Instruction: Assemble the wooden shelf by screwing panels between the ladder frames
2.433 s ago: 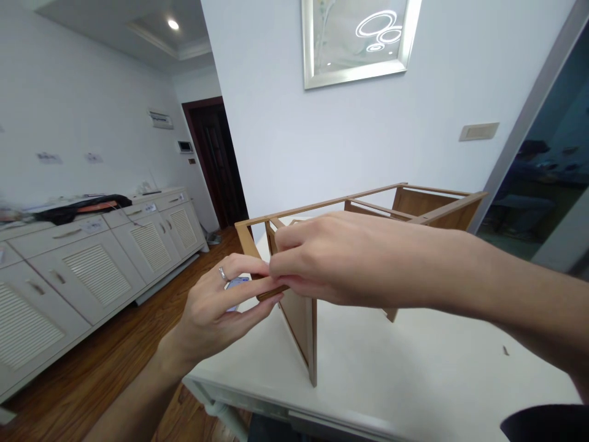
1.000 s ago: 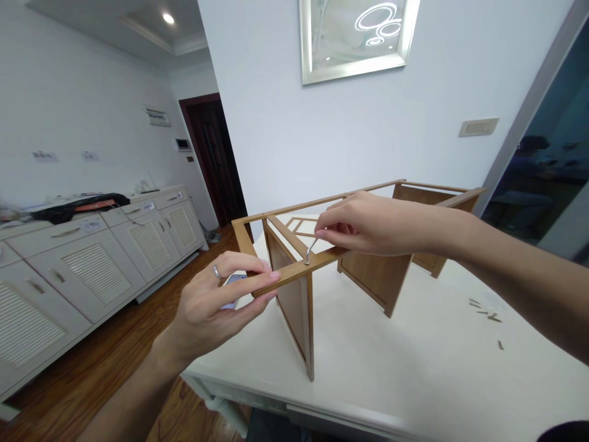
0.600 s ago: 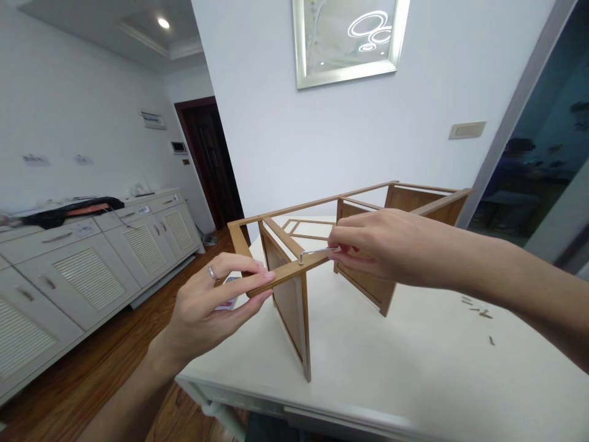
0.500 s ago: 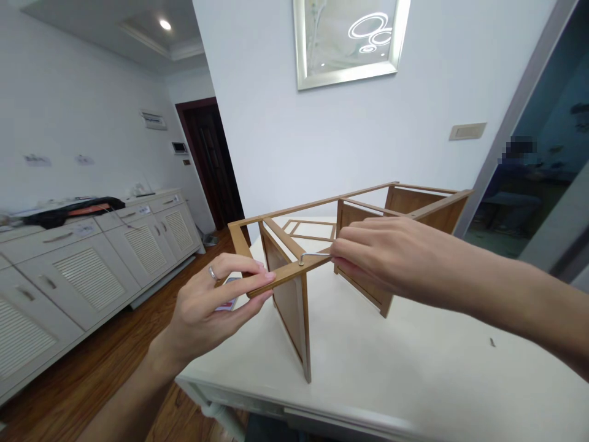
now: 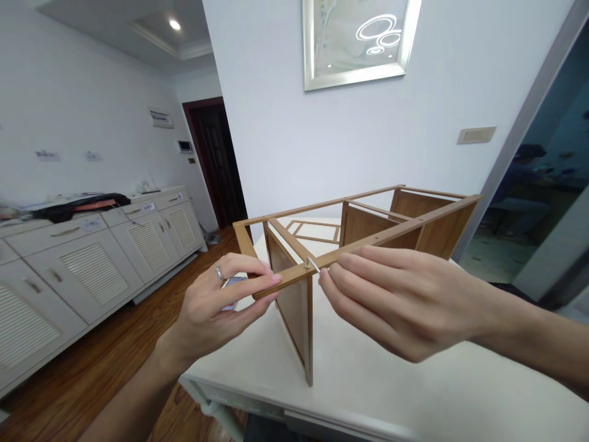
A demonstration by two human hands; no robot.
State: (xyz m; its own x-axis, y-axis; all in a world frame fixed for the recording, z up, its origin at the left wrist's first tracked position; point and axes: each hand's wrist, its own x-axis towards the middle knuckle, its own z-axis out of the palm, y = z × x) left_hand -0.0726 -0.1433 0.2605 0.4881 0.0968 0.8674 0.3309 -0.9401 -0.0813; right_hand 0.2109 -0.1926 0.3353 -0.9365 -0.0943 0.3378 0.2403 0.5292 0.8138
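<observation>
A brown wooden shelf frame (image 5: 396,230) lies on its side on the white table (image 5: 359,368), its panels standing upright between two long rails. My left hand (image 5: 221,301), with a ring on one finger, pinches the near end of the front rail between thumb and fingers. My right hand (image 5: 396,301) is closed on the long arm of an Allen key (image 5: 313,264). The key's bent end sits at a screw (image 5: 307,264) in the rail, above the edge of the nearest panel (image 5: 292,307). My right fingers hide the rest of the key.
A small wooden frame piece (image 5: 317,232) lies on the table behind the shelf. Partly covered by my left hand is a flat card-like item (image 5: 234,288). White cabinets (image 5: 133,245) line the left wall. Through the doorway at right, a seated person (image 5: 518,178) is visible.
My right hand has swung toward me and down, turning the Allen key about the screw. My left hand keeps its pinch on the rail. The whole view has shifted slightly.
</observation>
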